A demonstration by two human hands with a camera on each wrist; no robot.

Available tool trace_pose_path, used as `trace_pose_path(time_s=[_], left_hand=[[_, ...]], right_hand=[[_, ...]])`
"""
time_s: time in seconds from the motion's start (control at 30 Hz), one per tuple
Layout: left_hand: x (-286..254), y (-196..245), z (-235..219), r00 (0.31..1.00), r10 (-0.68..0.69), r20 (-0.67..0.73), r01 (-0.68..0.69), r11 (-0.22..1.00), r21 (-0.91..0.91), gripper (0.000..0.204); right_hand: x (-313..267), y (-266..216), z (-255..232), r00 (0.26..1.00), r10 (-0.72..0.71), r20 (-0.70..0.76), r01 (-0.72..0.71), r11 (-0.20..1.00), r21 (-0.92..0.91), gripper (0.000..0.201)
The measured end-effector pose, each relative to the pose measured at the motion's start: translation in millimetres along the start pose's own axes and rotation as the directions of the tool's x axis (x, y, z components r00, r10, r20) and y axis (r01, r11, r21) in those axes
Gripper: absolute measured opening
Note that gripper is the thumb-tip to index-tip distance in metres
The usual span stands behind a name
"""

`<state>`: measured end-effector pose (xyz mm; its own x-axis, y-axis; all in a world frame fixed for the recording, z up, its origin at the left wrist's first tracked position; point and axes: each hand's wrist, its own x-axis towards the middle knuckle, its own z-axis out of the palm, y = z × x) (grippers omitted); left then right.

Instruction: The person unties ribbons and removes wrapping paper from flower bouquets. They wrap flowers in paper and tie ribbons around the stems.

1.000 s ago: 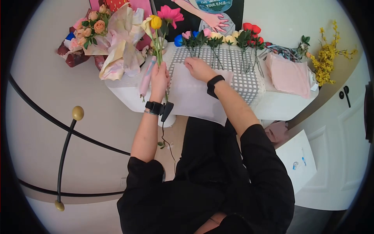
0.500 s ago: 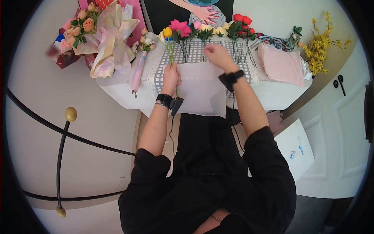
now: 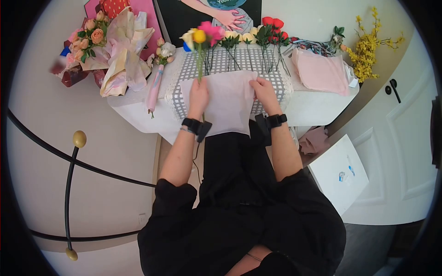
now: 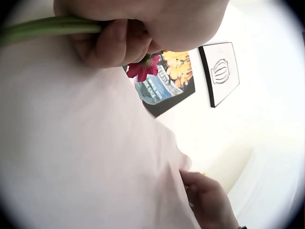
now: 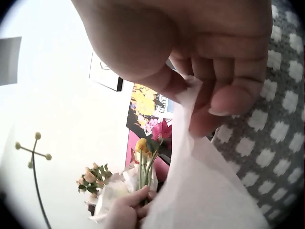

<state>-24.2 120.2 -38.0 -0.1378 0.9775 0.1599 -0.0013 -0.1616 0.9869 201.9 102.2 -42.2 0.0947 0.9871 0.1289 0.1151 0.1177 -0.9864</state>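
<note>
In the head view my left hand [image 3: 198,95] grips green stems [image 4: 52,29] topped by a yellow tulip [image 3: 199,36], a magenta flower [image 3: 212,32] and a pale bloom. My right hand [image 3: 267,94] pinches the upper right edge of a thin pale pink sheet [image 3: 228,103]; the right wrist view shows that edge [image 5: 185,102] between thumb and fingers. Part of the sheet lies over the table's front edge, close beside the left hand. Whether the left fingers also hold the sheet, I cannot tell.
Single flowers, including red roses [image 3: 275,23], lie along the back of the checked cloth [image 3: 177,87]. Wrapped bouquets [image 3: 126,55] and a small pink-wrapped bunch [image 3: 155,89] are at the left. Folded pink sheets [image 3: 320,71] and yellow flowers [image 3: 367,55] are at the right.
My right hand has come down from above the checked cloth and taken the sheet's edge. The sheet's right side is raised. My left hand still grips the stems.
</note>
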Motion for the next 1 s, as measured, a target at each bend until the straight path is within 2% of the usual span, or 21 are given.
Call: trace_pose_path(time_s=[0.07, 0.1, 0.13, 0.17, 0.2, 0.23, 0.27, 0.33, 0.37, 0.43, 0.5, 0.57, 0.63, 0.67, 0.73, 0.77, 0.83, 0.87, 0.93, 0.97, 1.0], left_hand=[[-11.4, -8.7, 13.4, 0.985, 0.140, 0.096, -0.154, 0.976, 0.154, 0.025], [-23.4, -5.9, 21.9, 0.985, 0.140, 0.097, -0.153, 0.977, 0.151, 0.025], [-36.0, -3.5, 30.7, 0.973, 0.192, 0.126, -0.215, 0.953, 0.213, 0.025], [-49.9, 1.1, 38.0, 0.959, 0.237, 0.158, -0.273, 0.922, 0.273, 0.026], [-62.1, 4.3, 43.7, 0.960, 0.230, 0.158, -0.267, 0.925, 0.271, 0.026], [-73.7, 8.0, 48.8, 0.958, 0.211, 0.193, -0.259, 0.928, 0.268, 0.025], [-83.7, 9.1, 52.1, 0.955, 0.190, 0.228, -0.249, 0.932, 0.264, 0.026], [-95.3, 5.5, 54.3, 0.951, 0.169, 0.258, -0.234, 0.940, 0.247, 0.024], [-99.3, 4.3, 54.2, 0.947, 0.186, 0.263, -0.256, 0.930, 0.263, 0.023], [-105.6, 3.9, 53.8, 0.942, 0.207, 0.266, -0.280, 0.919, 0.277, 0.023], [-112.0, 8.5, 52.5, 0.957, 0.177, 0.231, -0.237, 0.933, 0.271, 0.022], [-113.5, 4.4, 54.7, 0.952, 0.195, 0.236, -0.259, 0.925, 0.279, 0.023], [-115.3, 0.0, 54.6, 0.947, 0.208, 0.243, -0.275, 0.917, 0.289, 0.023], [-115.9, 1.4, 53.8, 0.946, 0.204, 0.251, -0.268, 0.929, 0.257, 0.024], [-117.8, 4.8, 51.4, 0.944, 0.199, 0.262, -0.260, 0.939, 0.224, 0.025], [-119.2, 6.6, 49.5, 0.948, 0.168, 0.269, -0.232, 0.946, 0.225, 0.026], [-121.7, 9.5, 48.2, 0.952, 0.136, 0.275, -0.202, 0.953, 0.226, 0.027], [-123.1, 10.7, 47.8, 0.947, 0.131, 0.294, -0.207, 0.948, 0.244, 0.029], [-124.1, 11.9, 46.9, 0.941, 0.128, 0.314, -0.214, 0.942, 0.260, 0.030], [-124.8, 11.9, 45.9, 0.929, 0.134, 0.346, -0.240, 0.928, 0.286, 0.030], [-125.1, 12.0, 45.1, 0.915, 0.139, 0.378, -0.267, 0.912, 0.311, 0.030]], right_hand=[[-6.2, 7.2, 7.6, 0.991, -0.039, -0.128, 0.051, 0.994, 0.097, 0.020], [-16.4, 0.6, 10.7, 0.993, -0.006, -0.116, 0.024, 0.988, 0.153, 0.018], [-27.7, -5.5, 15.9, 0.993, -0.005, -0.117, 0.023, 0.988, 0.150, 0.018], [-43.2, -17.1, 23.1, 0.993, 0.020, -0.120, 0.026, 0.931, 0.364, 0.018], [-52.9, -21.1, 26.3, 0.992, 0.046, -0.118, 0.028, 0.828, 0.560, 0.018], [-52.0, -1.7, 22.8, 0.998, -0.006, -0.059, 0.041, 0.793, 0.608, 0.019], [-53.2, 4.4, 25.5, 0.998, 0.003, -0.059, 0.034, 0.796, 0.604, 0.019], [-54.4, 15.3, 33.1, 0.995, 0.042, -0.092, 0.051, 0.579, 0.814, 0.021], [-58.3, 14.8, 33.8, 0.995, 0.047, -0.093, 0.048, 0.581, 0.812, 0.021], [-66.4, 11.8, 35.0, 0.996, 0.085, 0.006, -0.037, 0.362, 0.931, 0.029], [-68.7, 18.8, 40.6, 0.994, 0.107, -0.031, -0.011, 0.371, 0.929, 0.032], [-72.2, 16.2, 48.8, 0.990, 0.125, -0.067, 0.015, 0.377, 0.926, 0.035], [-80.8, 5.8, 54.6, 0.985, 0.078, -0.152, 0.099, 0.462, 0.881, 0.039], [-85.8, -2.6, 53.0, 0.986, 0.078, -0.150, 0.098, 0.463, 0.881, 0.039], [-94.0, -16.1, 48.6, 0.996, -0.085, -0.031, 0.052, 0.251, 0.966, 0.032], [-93.4, -12.6, 46.0, 0.996, -0.084, -0.033, 0.053, 0.252, 0.966, 0.032], [-90.9, -3.6, 41.1, 0.975, -0.174, 0.136, -0.121, 0.091, 0.988, 0.035], [-92.1, -5.5, 43.2, 0.976, -0.172, 0.135, -0.121, 0.091, 0.988, 0.035], [-93.4, -10.6, 48.5, 0.998, -0.056, -0.005, 0.020, 0.286, 0.958, 0.032], [-93.0, -6.4, 47.2, 0.998, -0.055, -0.006, 0.022, 0.287, 0.958, 0.032], [-91.6, -0.2, 45.4, 0.997, -0.070, 0.029, 0.000, 0.376, 0.926, 0.031]])
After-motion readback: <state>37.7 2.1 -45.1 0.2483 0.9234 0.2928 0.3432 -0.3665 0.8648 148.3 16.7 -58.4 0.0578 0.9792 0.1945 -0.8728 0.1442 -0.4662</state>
